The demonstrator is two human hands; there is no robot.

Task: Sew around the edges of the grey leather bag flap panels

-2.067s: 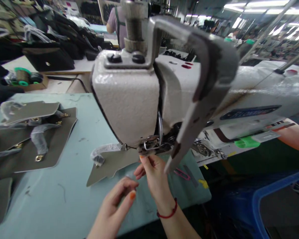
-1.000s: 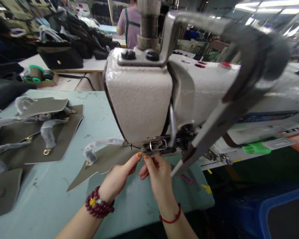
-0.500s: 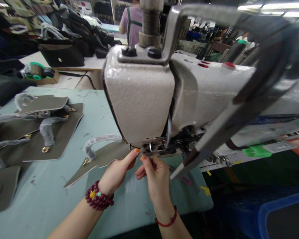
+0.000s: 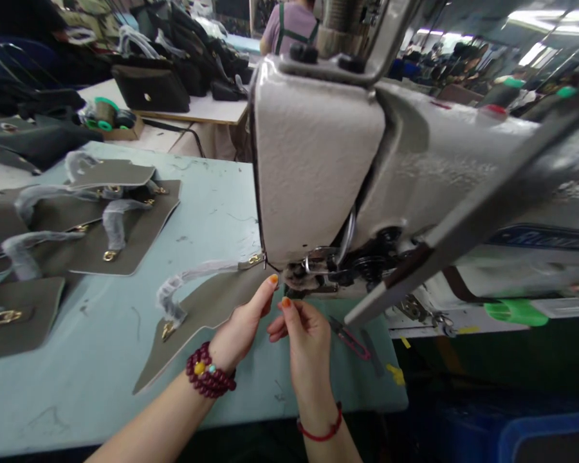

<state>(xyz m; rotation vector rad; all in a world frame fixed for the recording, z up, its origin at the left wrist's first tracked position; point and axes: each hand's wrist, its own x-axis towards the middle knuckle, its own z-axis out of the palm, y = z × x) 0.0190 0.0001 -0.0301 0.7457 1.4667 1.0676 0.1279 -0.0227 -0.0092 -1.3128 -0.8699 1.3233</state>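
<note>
Close under the head of a sewing machine [image 4: 318, 154], my left hand [image 4: 241, 331] is closed, thumb tip raised beside the needle area. It overlaps the edge of a grey bag panel [image 4: 222, 299]; what its fingers pinch is hidden. A handle strap [image 4: 171, 299] wrapped in clear film, with gold-coloured fittings, lies on this panel. Just right of it, my right hand [image 4: 309, 334] makes a pinch with thumb against fingers, below the presser area. Anything between those fingertips is too small to make out. Pink-handled thread snips [image 4: 352, 341] lie beside the right hand.
Several more grey panels [image 4: 139, 247] with wrapped handles lie on the pale table [image 4: 212, 193] at left. A grey bar [image 4: 415, 263] slants down at right. Black bags [image 4: 149, 87] and a box of thread spools [image 4: 109, 119] stand behind. A person [image 4: 289, 29] is beyond. A blue bin [image 4: 535, 424] sits lower right.
The view has shifted, so the machine appears farther right and a little higher. My hands have parted slightly at the fingertips, and more of the panel and the snips shows.
</note>
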